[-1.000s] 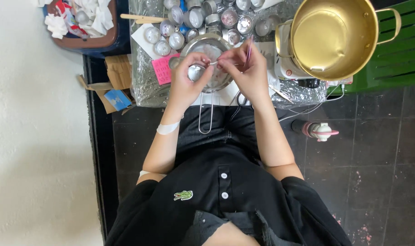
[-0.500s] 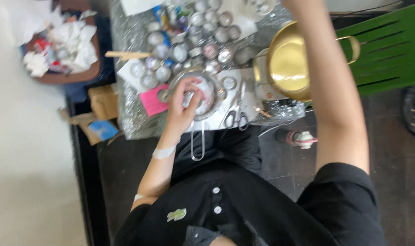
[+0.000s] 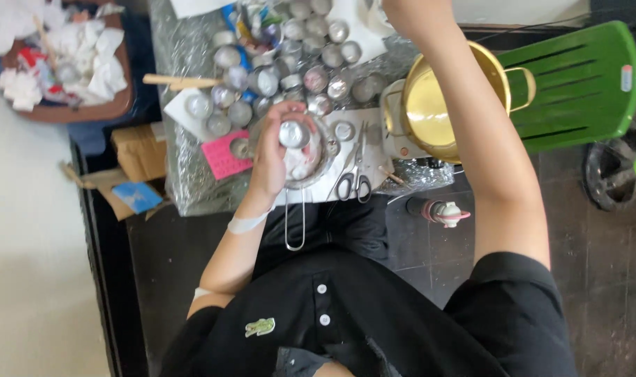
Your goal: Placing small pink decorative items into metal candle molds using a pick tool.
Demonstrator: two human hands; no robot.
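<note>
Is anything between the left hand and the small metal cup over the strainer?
Nothing visible. The left hand already holds the small metal cup in its fingertips, above the wire strainer. The right hand is out of view.

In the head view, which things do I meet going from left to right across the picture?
Brown bin of crumpled paper → pink card → left hand holding a small metal cup → scissors → gold pot → green chair.

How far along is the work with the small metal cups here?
Done: many round foil cups sit in rows on the foil-covered table. In hand: the left hand holds one cup over a wire strainer; the right arm reaches up, its hand out of frame. Left: cannot tell which cups are finished; scissors lie idle.
</note>
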